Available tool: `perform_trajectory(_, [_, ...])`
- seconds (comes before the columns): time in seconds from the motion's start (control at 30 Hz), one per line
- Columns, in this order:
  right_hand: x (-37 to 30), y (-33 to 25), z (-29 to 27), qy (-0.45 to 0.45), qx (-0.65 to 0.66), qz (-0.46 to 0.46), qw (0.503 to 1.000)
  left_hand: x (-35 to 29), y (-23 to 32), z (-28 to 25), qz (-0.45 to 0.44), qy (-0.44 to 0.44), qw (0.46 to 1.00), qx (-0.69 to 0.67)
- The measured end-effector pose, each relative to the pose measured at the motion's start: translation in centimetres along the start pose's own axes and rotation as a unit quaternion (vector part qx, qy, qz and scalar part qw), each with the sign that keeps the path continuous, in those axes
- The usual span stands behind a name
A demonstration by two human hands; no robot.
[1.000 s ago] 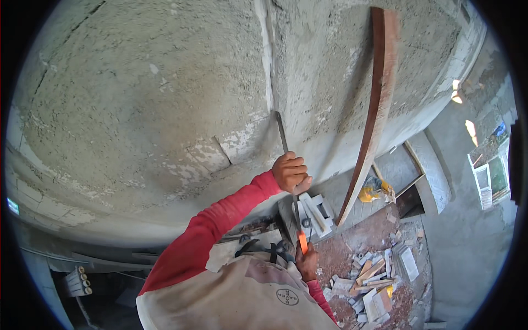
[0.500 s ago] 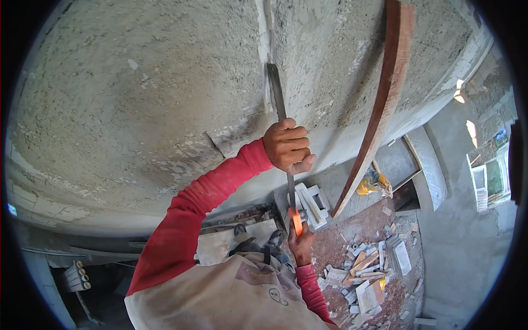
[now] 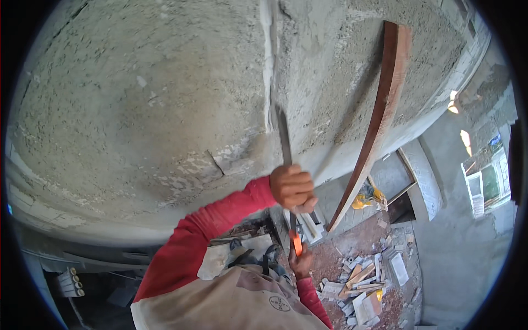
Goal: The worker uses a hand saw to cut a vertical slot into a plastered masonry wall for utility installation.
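Watching left hand [image 3: 293,188] grip metal bar [image 3: 285,137], right hand [image 3: 301,264] orange handle [image 3: 297,245]. If left loosens, I'd expect the bar to skid.

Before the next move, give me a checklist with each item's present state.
1. Left hand closed around the long grey tool: ok.
2. Right hand closed at the orange part: ok.
3. Tool's upper end touching the wall: cannot tell.
4. Wooden beam apart from both hands: ok.
5. Beam's lower end secured: cannot tell.
6. Floor at the right free of debris: not ok, a rubble pile lies there.
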State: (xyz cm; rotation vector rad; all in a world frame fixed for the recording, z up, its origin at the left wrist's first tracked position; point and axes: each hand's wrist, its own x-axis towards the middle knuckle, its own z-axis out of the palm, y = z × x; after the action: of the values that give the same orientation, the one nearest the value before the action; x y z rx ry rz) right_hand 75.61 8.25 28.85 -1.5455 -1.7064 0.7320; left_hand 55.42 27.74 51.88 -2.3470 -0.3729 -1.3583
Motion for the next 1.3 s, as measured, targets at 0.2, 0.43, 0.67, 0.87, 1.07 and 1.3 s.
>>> perform_trajectory(0.2, [4.4, -3.7, 0.4, 0.031, 0.012, 0.009, 0.999, 1.7, -4.0, -0.3, 0.019, 0.027, 0.999, 0.033])
perform_trajectory(0.43, [1.5, -2.7, 2.3, 0.013, -0.032, 0.037, 0.999, -2.9, -3.0, -0.8, -0.039, -0.03, 0.999, 0.01])
perform_trajectory(0.67, [-3.1, -0.7, -0.1, -0.014, -0.025, 0.086, 0.996, -4.3, 0.9, 2.0, -0.074, 0.0, 0.997, -0.02])
perform_trajectory(0.87, [3.9, -4.5, -1.6, 0.014, -0.018, 0.027, 0.999, 2.9, -3.2, -1.5, -0.006, 0.001, 1.0, 0.029])
perform_trajectory(1.07, [3.6, -4.6, 0.4, -0.011, -0.005, 0.045, 0.999, -0.1, -3.9, -1.2, -0.028, -0.014, 0.999, 0.02])
perform_trajectory(1.3, [-3.6, -0.9, -0.3, -0.03, -0.01, 0.093, 0.995, -6.2, 0.8, 2.7, -0.104, -0.017, 0.994, 0.003])
